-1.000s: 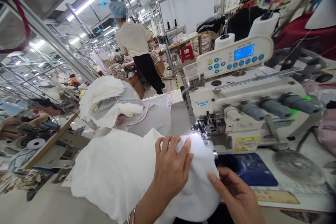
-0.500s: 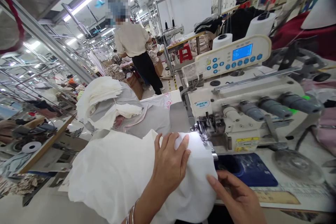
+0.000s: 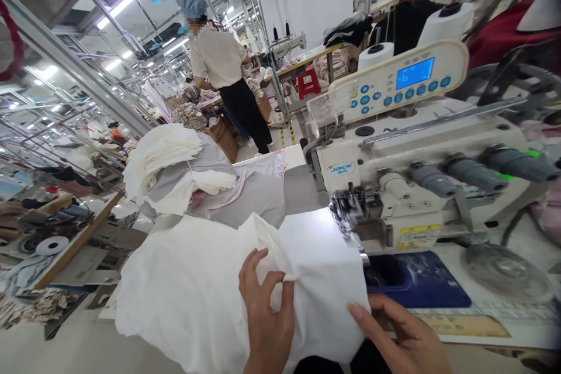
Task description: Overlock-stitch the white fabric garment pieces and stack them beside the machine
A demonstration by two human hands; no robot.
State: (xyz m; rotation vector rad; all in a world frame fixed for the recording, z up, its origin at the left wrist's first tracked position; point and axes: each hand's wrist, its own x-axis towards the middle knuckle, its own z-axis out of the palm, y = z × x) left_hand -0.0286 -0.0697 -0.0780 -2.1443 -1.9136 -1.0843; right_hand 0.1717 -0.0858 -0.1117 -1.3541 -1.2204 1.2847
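Note:
A large piece of white fabric (image 3: 184,280) spreads over the table in front of me, its far right edge lying at the needle area of the sewing machine (image 3: 350,201). My left hand (image 3: 268,310) pinches a raised fold of it between thumb and index finger, the other fingers loosely curled. Lower right, my right hand (image 3: 401,330) grips the cloth's right edge, with the thumb on top and the fingers underneath. Light from the machine shines on the fabric by the presser foot.
Behind the fabric lies a stack of cut white pieces (image 3: 162,149) on grey cloth. A blue plate (image 3: 421,280) and a ruler strip (image 3: 464,325) are at the right. Thread cones (image 3: 445,22) stand behind the control panel (image 3: 403,85). A person (image 3: 223,70) stands further back.
My left hand has moved back toward me from beside the presser foot and now pinches a fold. My right hand stays at the fabric's edge. The view has shifted slightly.

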